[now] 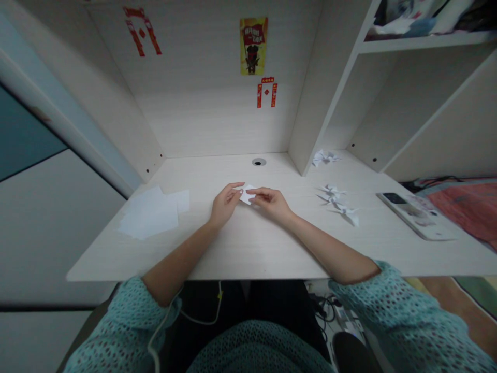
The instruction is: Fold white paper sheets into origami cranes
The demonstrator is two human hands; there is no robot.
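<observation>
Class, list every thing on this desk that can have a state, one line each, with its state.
small paper: folded, pinched by both hands
left hand: gripping small paper
right hand: gripping small paper
loose sheets: flat, unfolded, overlapping
paper cranes: folded, not held
phone: lying flat

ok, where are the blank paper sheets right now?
Head view: the blank sheets lie on the left of the desk, apart from the left hand, which pinches a small paper piece together with the right hand.

paper (247, 196): folds indistinct | poster (253, 45): text unreadable | shelf items (411, 23): cut off
</observation>
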